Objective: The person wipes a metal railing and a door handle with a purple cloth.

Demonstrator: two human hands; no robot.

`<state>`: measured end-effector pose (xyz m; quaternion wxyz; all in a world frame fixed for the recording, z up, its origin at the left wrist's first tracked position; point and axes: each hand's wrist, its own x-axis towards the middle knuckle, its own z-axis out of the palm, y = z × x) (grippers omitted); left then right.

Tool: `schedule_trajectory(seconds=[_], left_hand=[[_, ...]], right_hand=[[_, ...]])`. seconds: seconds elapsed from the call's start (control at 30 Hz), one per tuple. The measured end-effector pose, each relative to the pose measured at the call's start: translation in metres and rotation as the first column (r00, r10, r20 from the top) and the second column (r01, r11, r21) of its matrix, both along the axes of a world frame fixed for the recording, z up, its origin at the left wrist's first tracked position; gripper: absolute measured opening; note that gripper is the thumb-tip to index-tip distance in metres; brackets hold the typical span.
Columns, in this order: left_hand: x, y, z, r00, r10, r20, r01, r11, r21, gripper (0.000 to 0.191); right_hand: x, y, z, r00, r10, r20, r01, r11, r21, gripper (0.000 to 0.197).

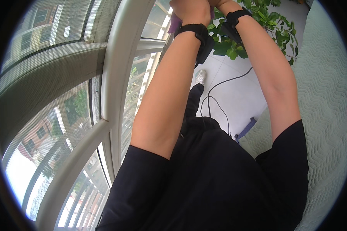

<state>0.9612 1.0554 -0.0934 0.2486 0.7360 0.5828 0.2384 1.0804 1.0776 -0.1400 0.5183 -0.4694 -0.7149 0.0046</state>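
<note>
Both forearms reach up to the top edge of the view, each with a black strap and a dark device at the wrist. My left hand (192, 10) is partly cut off by the top edge. A purple cloth (175, 24) hangs beside and below it, near the window frame; the fingers are hidden, so its hold on the cloth cannot be told. Of my right hand (221, 3) only a part shows, close beside the left; its fingers are out of view. Green leaves of a potted or standing plant (231, 49) lie below and behind the wrists.
A white-framed window (115, 72) with an insect screen (55, 63) runs along the left. Pale green quilted fabric (321, 95) covers a surface on the right. Black cables (217, 86) hang above the tiled floor (237, 95). A blue object (246, 129) lies by the quilted fabric.
</note>
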Motion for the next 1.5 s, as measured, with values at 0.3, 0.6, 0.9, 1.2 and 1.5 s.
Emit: schedule_trajectory(seconds=[0.3,0.6,0.9,1.2,1.5], left_hand=[[0.03,0.027,-0.008,0.999,0.034,-0.011,-0.034,0.999,0.008,0.044],[0.063,0.051,-0.003,1.0,-0.015,0.015,0.015,1.0,0.027,0.044],[0.084,0.068,0.004,0.998,-0.06,0.037,0.06,0.998,-0.001,0.044],[0.08,0.074,-0.015,0.988,-0.107,0.107,0.096,0.99,0.104,0.039],[-0.01,0.009,-0.02,0.977,-0.097,-0.19,0.113,0.991,0.077,0.029]], right_hand=[[0.027,0.024,-0.002,1.0,-0.002,-0.001,0.002,1.0,-0.001,0.032],[0.061,0.048,0.0,1.0,0.003,-0.015,-0.003,1.0,0.022,0.045],[0.09,0.073,-0.009,0.967,-0.082,0.242,0.032,0.978,0.204,0.043],[0.09,0.074,-0.01,0.956,-0.089,0.281,0.039,0.983,0.179,0.02],[-0.009,0.0,-0.007,0.907,-0.232,0.351,0.151,0.958,0.242,0.013]])
